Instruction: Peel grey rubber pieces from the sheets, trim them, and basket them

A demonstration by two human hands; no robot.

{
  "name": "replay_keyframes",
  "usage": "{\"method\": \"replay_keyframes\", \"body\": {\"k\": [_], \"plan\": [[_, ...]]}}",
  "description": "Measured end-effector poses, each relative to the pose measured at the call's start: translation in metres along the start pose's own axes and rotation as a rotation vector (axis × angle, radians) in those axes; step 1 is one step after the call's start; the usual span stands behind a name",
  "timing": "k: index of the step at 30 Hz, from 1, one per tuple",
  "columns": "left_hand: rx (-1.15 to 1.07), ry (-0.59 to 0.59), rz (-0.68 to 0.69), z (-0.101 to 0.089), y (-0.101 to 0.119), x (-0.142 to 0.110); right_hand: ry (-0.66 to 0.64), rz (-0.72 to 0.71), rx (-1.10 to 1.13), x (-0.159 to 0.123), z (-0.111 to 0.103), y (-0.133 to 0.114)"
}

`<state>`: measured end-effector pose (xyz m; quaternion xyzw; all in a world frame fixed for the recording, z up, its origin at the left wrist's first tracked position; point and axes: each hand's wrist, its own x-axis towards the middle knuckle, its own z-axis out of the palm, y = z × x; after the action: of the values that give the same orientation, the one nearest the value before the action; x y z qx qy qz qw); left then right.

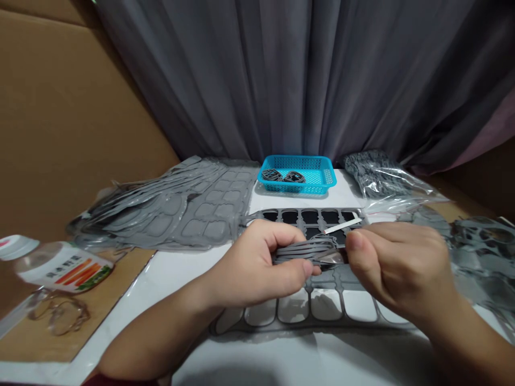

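left hand [251, 262] curls shut, pinching grey strips [301, 253] neatly aligned, six o'clock from the blue basket [296, 161], while the half-open right hand [396, 262] meets their three o'clock end, its hold unclear.

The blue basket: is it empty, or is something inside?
Not empty: the blue mesh basket holds a small bundle of dark grey loops, lying toward its left side.

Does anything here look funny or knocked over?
Yes, the plastic bottle with the carrot label is lying on its side at the left instead of standing up, next to a tangle of thin strands.
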<state>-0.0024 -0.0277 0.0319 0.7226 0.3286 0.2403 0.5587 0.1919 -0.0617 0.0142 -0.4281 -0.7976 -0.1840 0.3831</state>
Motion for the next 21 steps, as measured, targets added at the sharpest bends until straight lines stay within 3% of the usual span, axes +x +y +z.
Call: {"method": "replay_keyframes", "body": {"k": [4, 7, 9, 12, 14, 18, 21], "plan": [[-0.008, 0.003, -0.011, 0.001, 0.0, 0.0, 0.018, 0.004, -0.009, -0.001, -0.002, 0.0], [-0.018, -0.008, -0.025, 0.001, 0.001, -0.001, 0.01, 0.021, 0.117, -0.001, -0.003, 0.003], [-0.013, -0.018, -0.038, 0.001, 0.001, 0.0, -0.005, 0.094, 0.291, -0.002, -0.002, 0.007], [0.005, -0.029, -0.064, 0.002, 0.0, 0.002, -0.055, 0.31, 0.595, -0.004, 0.003, 0.012], [0.015, -0.043, -0.085, 0.003, -0.002, 0.005, -0.151, 0.417, 0.794, -0.004, 0.007, 0.013], [0.038, -0.077, -0.073, 0.004, -0.009, 0.011, -0.517, 0.478, 1.111, 0.0, 0.018, 0.013], [0.01, -0.123, -0.066, 0.005, -0.012, 0.012, -0.627, 0.534, 1.358, 0.001, 0.026, 0.012]]}}
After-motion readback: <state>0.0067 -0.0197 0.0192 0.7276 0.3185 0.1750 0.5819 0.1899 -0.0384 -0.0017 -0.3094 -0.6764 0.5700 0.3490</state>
